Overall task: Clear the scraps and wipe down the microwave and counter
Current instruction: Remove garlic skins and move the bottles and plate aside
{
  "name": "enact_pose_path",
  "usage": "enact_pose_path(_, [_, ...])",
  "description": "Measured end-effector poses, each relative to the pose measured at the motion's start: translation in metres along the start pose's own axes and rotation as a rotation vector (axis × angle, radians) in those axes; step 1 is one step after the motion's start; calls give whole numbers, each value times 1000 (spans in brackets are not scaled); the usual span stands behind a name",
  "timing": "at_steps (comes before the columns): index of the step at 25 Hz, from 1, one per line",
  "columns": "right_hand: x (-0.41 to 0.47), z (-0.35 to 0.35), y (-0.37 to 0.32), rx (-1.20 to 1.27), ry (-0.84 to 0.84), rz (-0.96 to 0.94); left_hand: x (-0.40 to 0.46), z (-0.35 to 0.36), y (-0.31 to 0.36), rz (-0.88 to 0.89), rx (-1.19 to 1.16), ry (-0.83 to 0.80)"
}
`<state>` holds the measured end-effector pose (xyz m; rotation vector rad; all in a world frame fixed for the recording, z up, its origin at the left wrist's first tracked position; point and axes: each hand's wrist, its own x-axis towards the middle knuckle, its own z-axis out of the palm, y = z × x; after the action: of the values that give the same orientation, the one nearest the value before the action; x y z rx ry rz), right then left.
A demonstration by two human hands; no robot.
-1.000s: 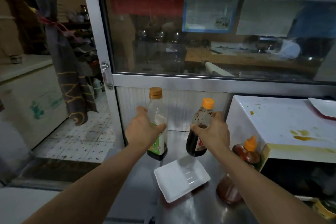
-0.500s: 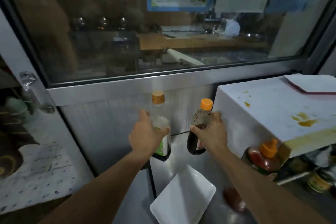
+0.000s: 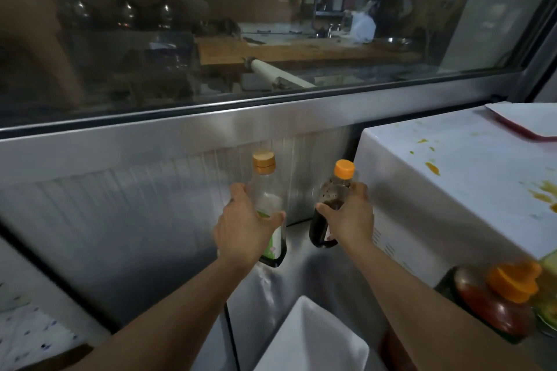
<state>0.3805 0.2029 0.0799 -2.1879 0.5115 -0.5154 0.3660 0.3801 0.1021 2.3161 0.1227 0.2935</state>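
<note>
Both bottles sit nearer the back wall than they did a moment ago, and the view has swung in closer and lower over them, so the door latch on the far left has dropped out of sight. The left hand (image 3: 244, 229) is wrapped around the clear bottle (image 3: 269, 208) with the green label, fingers and thumb curled on its body. The right hand (image 3: 349, 217) grasps the dark sauce bottle (image 3: 327, 211) just below its orange cap. Both bottles stand upright, close together but apart, at about twelve o'clock from the person, deep on the steel bench (image 3: 295, 277) against the ribbed back panel.

As for progress, I judge the job barely begun. The microwave (image 3: 470, 187), at two o'clock and just beside the right hand, carries yellow-orange splashes across its white top, and a smear near its right edge looks thick. No cloth or sponge shows anywhere. A flat board (image 3: 524, 120) lies on the microwave's far corner at one o'clock. A white square dish (image 3: 310, 340) rests on the bench at six o'clock, between the forearms, and a red squeeze bottle (image 3: 509, 301) with an orange nozzle stands at four o'clock in front of the microwave.

What seems in hand is tidying the bottles out of the way to free the surface. Wiping the microwave top and the bench both look still to do, and whether scraps remain I cannot tell.
</note>
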Motion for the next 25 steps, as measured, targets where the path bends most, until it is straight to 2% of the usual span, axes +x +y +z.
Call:
enact_pose_path(8, [33, 44, 29, 6, 30, 14, 20, 32, -12, -20, 8, 17])
enact_pose_path(17, [35, 55, 42, 66, 69, -19, 24, 39, -11, 0, 26, 11])
enact_pose_path(25, [19, 72, 70, -98, -33, 193, 23, 47, -12, 11, 35, 2])
